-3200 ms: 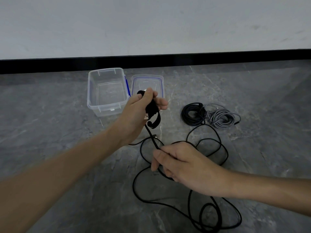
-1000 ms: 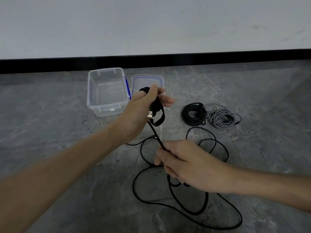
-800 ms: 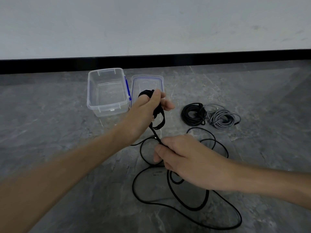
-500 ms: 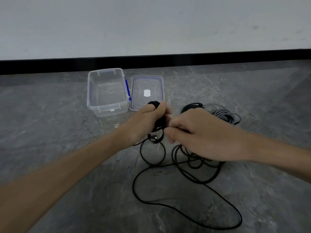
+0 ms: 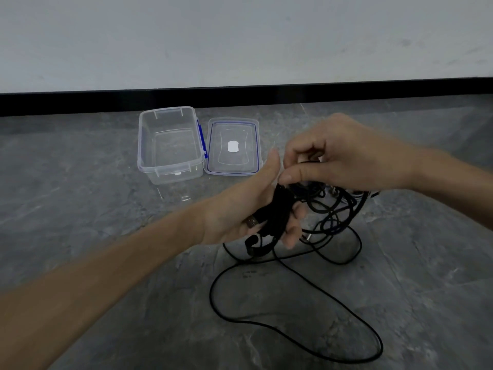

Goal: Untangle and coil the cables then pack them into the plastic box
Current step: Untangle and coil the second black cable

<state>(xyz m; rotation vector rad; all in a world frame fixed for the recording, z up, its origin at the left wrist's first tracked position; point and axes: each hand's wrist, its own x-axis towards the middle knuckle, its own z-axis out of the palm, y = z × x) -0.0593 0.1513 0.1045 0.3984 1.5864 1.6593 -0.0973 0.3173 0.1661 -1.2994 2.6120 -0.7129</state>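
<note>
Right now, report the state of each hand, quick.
The left hand is closed, gripping the coiled part of the black cable.
The right hand is closed, pinching a loose strand of the same cable.

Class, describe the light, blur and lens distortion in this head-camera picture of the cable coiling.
Head view: dim, even light; the plastic box throws a faint reflection on the floor; the black cable below the right hand is smeared; box and lid are sharp; the left forearm looms oversized, wide-angle stretch.
</note>
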